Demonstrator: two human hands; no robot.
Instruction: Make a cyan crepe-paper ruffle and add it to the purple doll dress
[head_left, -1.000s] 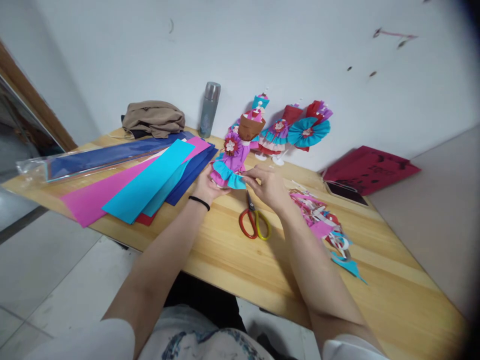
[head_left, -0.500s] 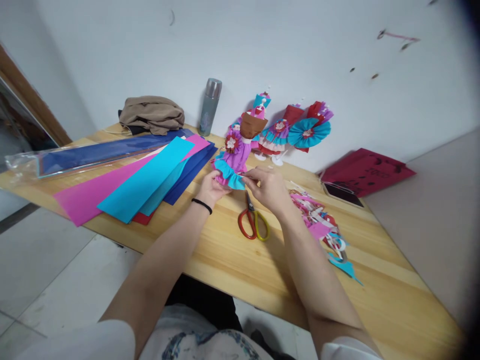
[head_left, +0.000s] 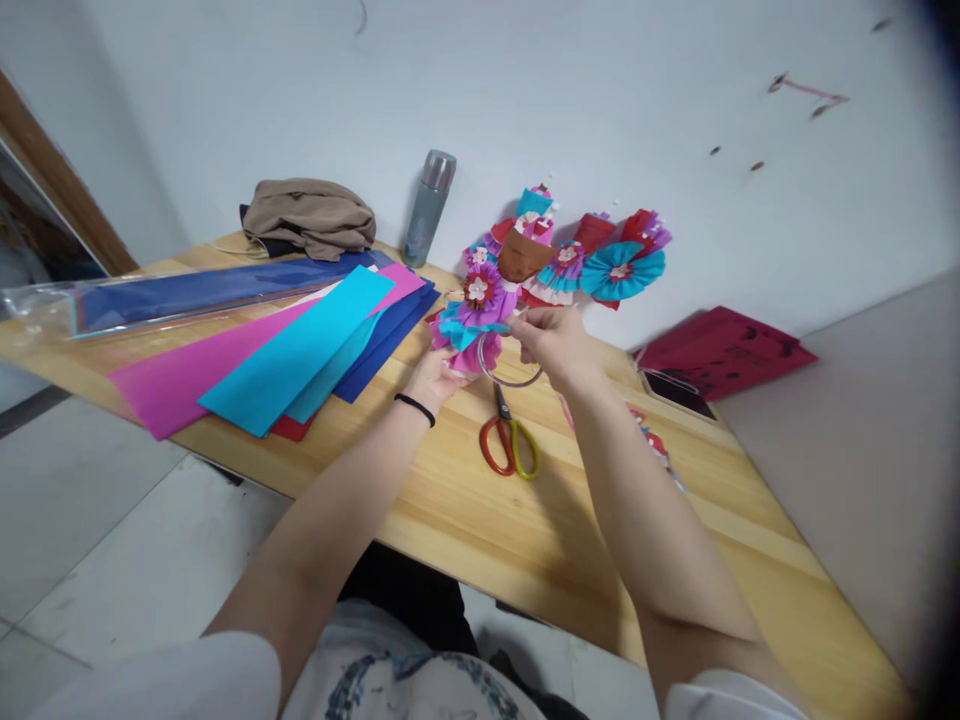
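Note:
A small paper dress (head_left: 491, 305) with a brown top, a purple skirt, a red and purple flower and blue and pink ruffles is between my hands. My left hand (head_left: 437, 378) grips the ruffled hem from below. At the right side of the blue ruffle, my right hand (head_left: 551, 340) pinches the dress's edge. A thin ring-shaped loop (head_left: 514, 384) hangs under my right fingers; what it belongs to is unclear. Scissors (head_left: 510, 446) with one red and one yellow handle lie on the table just below my hands.
Coloured paper strips (head_left: 300, 345) and a plastic-wrapped blue pack (head_left: 210, 297) lie left. A brown cloth (head_left: 311, 218) and flask (head_left: 430, 208) stand behind. More paper dresses (head_left: 592, 262) are near the wall. Right are scraps (head_left: 654, 442), a phone (head_left: 679, 393) and a red bag (head_left: 727, 352).
My right hand has moved up and right, and the dress is raised and tilted. The pink layer and a ring-shaped loop now show below the blue ruffle.

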